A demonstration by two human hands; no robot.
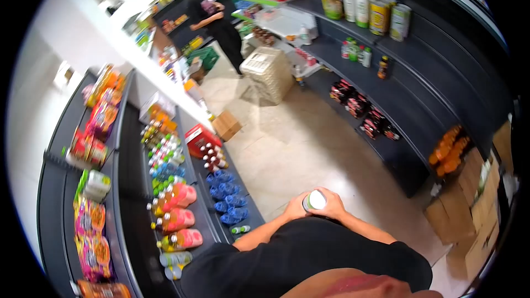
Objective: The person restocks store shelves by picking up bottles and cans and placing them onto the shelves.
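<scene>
Just in front of my black shirt, my left hand (pixel 296 207) and my right hand (pixel 333 204) are wrapped around a white-topped round container (pixel 316 200). I see it from above, so its white round top shows, with a bit of a greenish side. The palms and fingers hide the rest of it, and its exact kind does not show. My left hand holds the left side and my right hand the right side.
Dark shelves on the left hold drink bottles (pixel 182 219), blue packs (pixel 226 193) and snack bags (pixel 93 243). The right shelf (pixel 353 69) bears tall bottles (pixel 361 10). Cardboard boxes (pixel 452 221) stand at right. A white basket (pixel 268 74) and another person (pixel 207 16) are farther back.
</scene>
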